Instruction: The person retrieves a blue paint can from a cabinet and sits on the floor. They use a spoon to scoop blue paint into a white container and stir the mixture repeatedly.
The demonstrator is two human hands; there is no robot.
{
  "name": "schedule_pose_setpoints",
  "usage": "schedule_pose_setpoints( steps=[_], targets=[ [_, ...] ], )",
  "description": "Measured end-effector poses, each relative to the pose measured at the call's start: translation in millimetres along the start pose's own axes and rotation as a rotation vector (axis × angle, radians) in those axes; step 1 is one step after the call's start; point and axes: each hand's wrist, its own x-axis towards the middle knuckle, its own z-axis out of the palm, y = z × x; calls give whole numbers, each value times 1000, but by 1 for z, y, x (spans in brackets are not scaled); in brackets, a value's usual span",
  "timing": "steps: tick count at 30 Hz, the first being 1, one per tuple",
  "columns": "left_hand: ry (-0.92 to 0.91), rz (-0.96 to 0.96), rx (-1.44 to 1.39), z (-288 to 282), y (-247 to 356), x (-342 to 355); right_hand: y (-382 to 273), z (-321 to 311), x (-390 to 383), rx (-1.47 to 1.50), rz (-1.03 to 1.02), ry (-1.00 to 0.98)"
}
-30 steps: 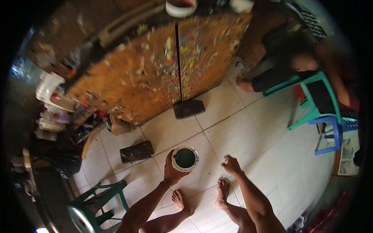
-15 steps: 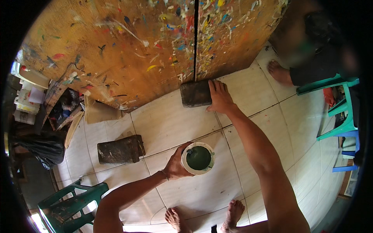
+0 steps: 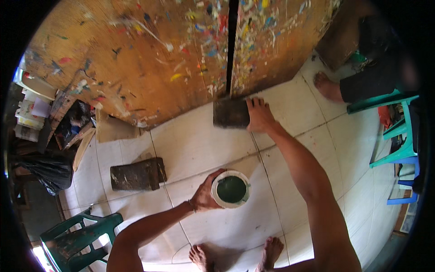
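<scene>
My left hand [image 3: 209, 192] is wrapped around the left side of a white tub [image 3: 218, 200], held over the floor. Inside it is dark green paint [image 3: 231, 189]. My right hand [image 3: 262, 115] grips the right end of a dark, worn block [image 3: 230, 114], fingers on the far side and thumb on the near side. That block is on the tiles, at the foot of two paint-spattered wooden panels [image 3: 149, 68], close to the dark gap [image 3: 231, 54] between them. A second dark block [image 3: 137, 174] lies on the floor to the left.
Green plastic stools stand at the lower left [image 3: 79, 238] and right [image 3: 403, 124], with a blue stool [image 3: 403, 199] beyond. Another person's foot [image 3: 328, 87] is at the upper right. A black plastic bag [image 3: 47, 172] and clutter line the left. My bare feet are below.
The gap between the panels looks slightly wider. My right hand and the block it grips have shifted a little, while the left hand keeps its hold on the tub. The view has tilted slightly.
</scene>
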Motion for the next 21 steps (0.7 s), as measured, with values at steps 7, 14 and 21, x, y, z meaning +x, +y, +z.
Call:
schedule_pose_setpoints(
  steps=[7, 14, 21],
  targets=[
    [-17, -37, 41, -2, 3, 3, 15, 14, -69, 75, 1, 47],
    [-55, 34, -227, 2, -14, 7, 32, 43, -153, -1, 121, 1],
    [-29, 17, -152, 0, -10, 9, 20, 57, -249, 47, 329, -64]
  ],
)
